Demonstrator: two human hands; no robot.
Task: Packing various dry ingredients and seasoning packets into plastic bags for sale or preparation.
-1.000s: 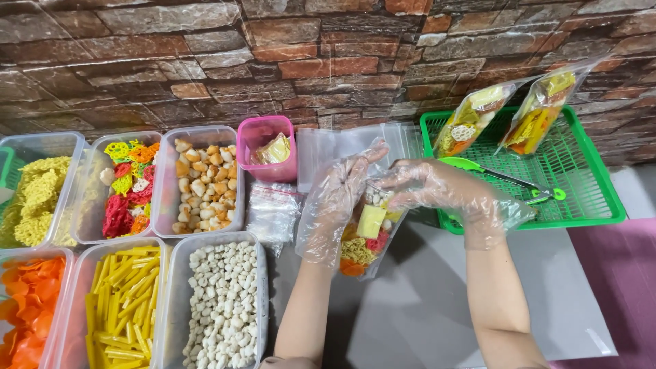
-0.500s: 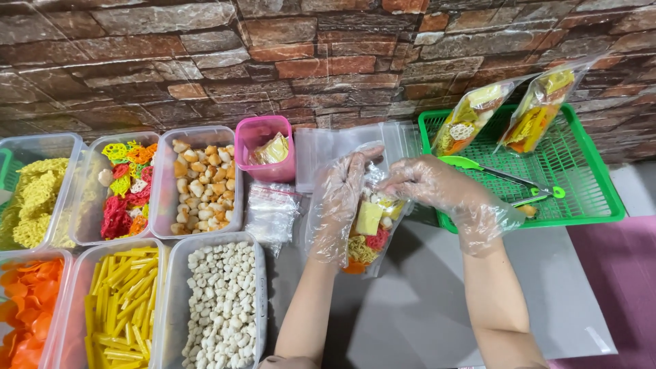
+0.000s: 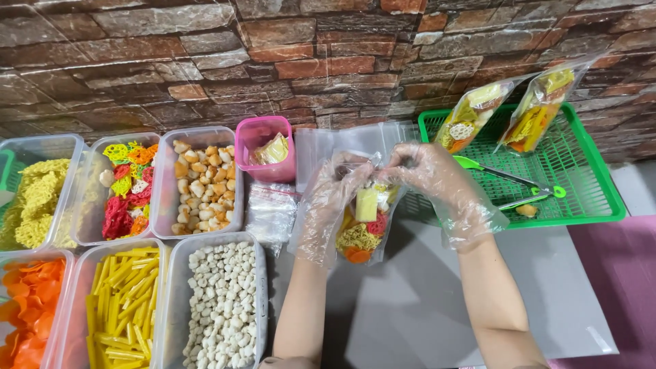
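On the grey worktop [image 3: 410, 301], one green tray [image 3: 581, 205] at two o'clock carries two filled bags [image 3: 509, 113] and one pair of tongs [image 3: 509, 181]. Six clear tubs [image 3: 160, 205] of coloured crackers fill the nine o'clock side, with one pink cup [image 3: 263, 147] behind. At centre, one snack bag [image 3: 362, 222] hangs upright, long axis twelve to six, mouth up. Left hand [image 3: 331, 198] and right hand [image 3: 437, 181], both gloved, each hold a narrow pinching grip on its top edge. Bare worktop lies toward five o'clock.

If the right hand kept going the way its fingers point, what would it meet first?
Probably the left hand: the right hand points leftward across the top of the filled snack bag both pinch. Depth unclear.
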